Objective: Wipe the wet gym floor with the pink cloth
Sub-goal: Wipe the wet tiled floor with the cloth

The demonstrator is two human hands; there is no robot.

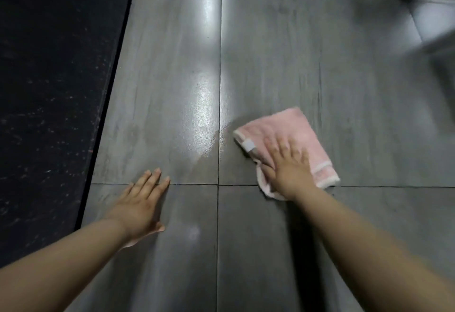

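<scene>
where the view falls forward and down, most of it is taken up by the gym floor (283,60) — large grey tiles, smooth and stone-veined, divided by thin dark grout lines (218,213) that cross between the two arms. along the left side a black mat (49,90) is laid, matte and grainy, flecked with pale and reddish specks, its straight edge set against the tiles. a wet patch (204,124) is seen on the tile left of the lengthwise grout line, glossy and finely pebbled under a streak of reflected light, its rounded lower edge reaching the seam just beside the cloth. the pink cloth (293,127) is laid flat on the neighbouring tile to the right — a folded, roughly rectangular piece of soft terry with paler hemmed bands at its near edge. it is pressed down by the right hand (288,166), palm flat on its near half, fingers straight and a little spread, nothing gripped. the left hand (140,206) is rested flat on bare tile, well apart from the cloth, fingers straight and close together, thumb held out sideways. a small whitish tag (249,145) is sewn at the cloth's left edge.
</scene>
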